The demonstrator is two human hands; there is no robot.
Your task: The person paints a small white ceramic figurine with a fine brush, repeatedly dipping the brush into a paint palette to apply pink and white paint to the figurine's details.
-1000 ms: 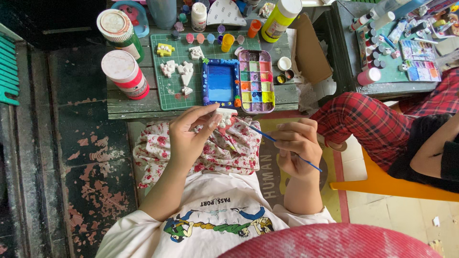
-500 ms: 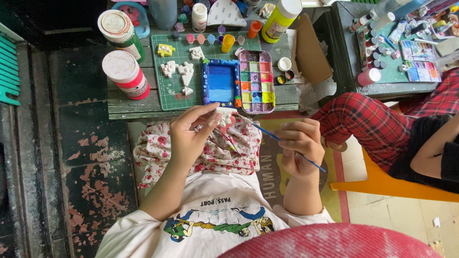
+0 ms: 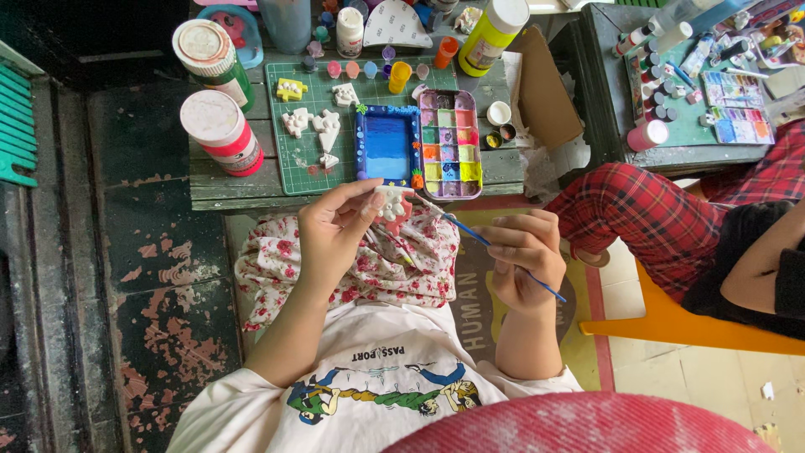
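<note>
My left hand (image 3: pixel 335 231) pinches a small white plaster figure (image 3: pixel 391 204) just below the table's front edge, over my flowered lap. My right hand (image 3: pixel 524 256) grips a thin blue paintbrush (image 3: pixel 486 243); its tip reaches up left to the figure. On the green cutting mat (image 3: pixel 293 155) lie several unpainted white plaster pieces (image 3: pixel 323 130), a yellow piece (image 3: pixel 291 89) and a blue painted frame (image 3: pixel 386 147). A paint palette (image 3: pixel 449 143) with many coloured wells sits right of the frame.
Two large round tubs (image 3: pixel 214 126) stand at the table's left. Small paint pots and bottles (image 3: pixel 394 71) line the back. Another person in red plaid trousers (image 3: pixel 662 222) sits on an orange chair (image 3: pixel 688 323) at right, beside a second table (image 3: pixel 696 101) with paints.
The brush tip has moved in to the plaster figure. My right hand shifted slightly left and up; my left hand holds its place.
</note>
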